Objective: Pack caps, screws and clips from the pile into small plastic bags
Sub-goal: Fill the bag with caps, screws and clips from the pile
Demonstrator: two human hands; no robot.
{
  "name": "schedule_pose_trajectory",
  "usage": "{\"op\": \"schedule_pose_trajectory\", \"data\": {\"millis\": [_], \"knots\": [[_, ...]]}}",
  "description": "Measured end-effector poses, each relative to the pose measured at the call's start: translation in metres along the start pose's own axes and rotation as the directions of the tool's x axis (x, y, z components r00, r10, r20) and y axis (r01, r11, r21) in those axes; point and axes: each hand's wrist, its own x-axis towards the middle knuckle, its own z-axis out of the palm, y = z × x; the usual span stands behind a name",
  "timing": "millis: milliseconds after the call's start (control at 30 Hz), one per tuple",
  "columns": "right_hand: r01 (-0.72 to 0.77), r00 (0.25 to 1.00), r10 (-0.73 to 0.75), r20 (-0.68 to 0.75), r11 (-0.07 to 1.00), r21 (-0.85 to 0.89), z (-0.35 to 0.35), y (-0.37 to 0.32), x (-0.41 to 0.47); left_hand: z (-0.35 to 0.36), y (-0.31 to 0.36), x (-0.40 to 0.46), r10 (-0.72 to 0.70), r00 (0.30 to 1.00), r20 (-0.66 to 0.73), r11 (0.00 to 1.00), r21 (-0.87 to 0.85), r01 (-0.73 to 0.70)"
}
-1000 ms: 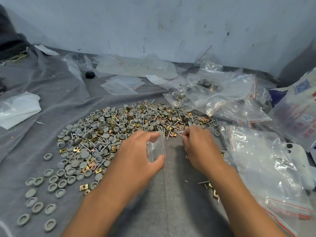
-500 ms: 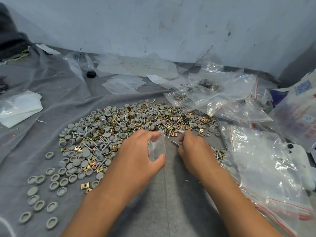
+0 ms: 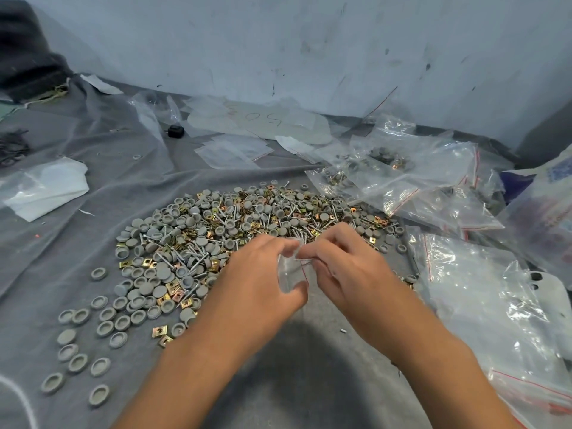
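Before the pile (image 3: 247,230), both hands' fingers (image 3: 286,247) pinch the small bag (image 3: 291,270) between them.

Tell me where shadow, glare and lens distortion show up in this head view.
Head view: a soft dark shadow falls on the grey cloth between the forearms; bright glare streaks the clear bags at right; the wide lens bends the wall's base line; the left hand and right hand on the small bag look slightly soft, the pile sharper.
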Motion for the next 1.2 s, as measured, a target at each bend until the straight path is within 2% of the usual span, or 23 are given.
{"op": "schedule_pose_trajectory", "data": {"millis": [100,200,333,400,500,600,700,800,900,1000,1200], "knots": [[0.019,1.000,-0.019,-0.020,0.998,0.051,0.003,0.001,0.000,0.000,0.001,0.000,0.007,1.000,0.011,1.000,0.004,-0.007],[-0.016,0.995,0.034,-0.095,0.982,0.189,0.004,0.004,0.001,0.000,0.000,-0.001,0.003,1.000,0.015,1.000,-0.006,-0.003],[-0.133,0.935,0.265,-0.234,0.877,0.462,0.002,0.016,0.005,-0.001,0.001,0.000,0.003,1.000,0.007,1.000,-0.003,-0.003],[-0.232,0.877,0.403,-0.263,0.833,0.502,0.004,0.028,0.007,-0.002,0.002,-0.001,0.005,1.000,0.006,1.000,0.000,-0.005],[-0.395,0.838,0.507,-0.201,0.819,0.415,0.015,0.048,0.009,-0.003,0.003,-0.002,0.007,1.000,0.003,1.000,-0.002,-0.007],[-0.505,0.851,0.523,-0.050,0.841,0.193,0.031,0.064,0.010,-0.003,0.003,-0.001,0.009,1.000,0.000,1.000,-0.002,-0.009],[-0.522,0.849,0.521,0.092,0.853,-0.016,0.044,0.071,0.012,-0.002,0.002,-0.001,-0.001,1.000,-0.003,1.000,0.008,0.001],[-0.493,0.853,0.508,0.122,0.860,-0.131,0.052,0.071,0.013,-0.003,0.001,0.000,-0.001,1.000,-0.020,1.000,0.005,0.001],[-0.477,0.862,0.497,0.102,0.862,-0.170,0.056,0.069,0.013,-0.003,0.001,-0.001,0.006,0.999,-0.046,1.000,-0.003,-0.006],[-0.486,0.865,0.498,0.068,0.863,-0.136,0.057,0.067,0.013,-0.004,0.002,-0.001,0.011,0.997,-0.073,1.000,-0.011,-0.012],[-0.480,0.866,0.493,0.081,0.866,-0.140,0.057,0.071,0.010,-0.007,0.002,0.000,0.004,0.996,-0.090,1.000,-0.002,-0.004]]}}
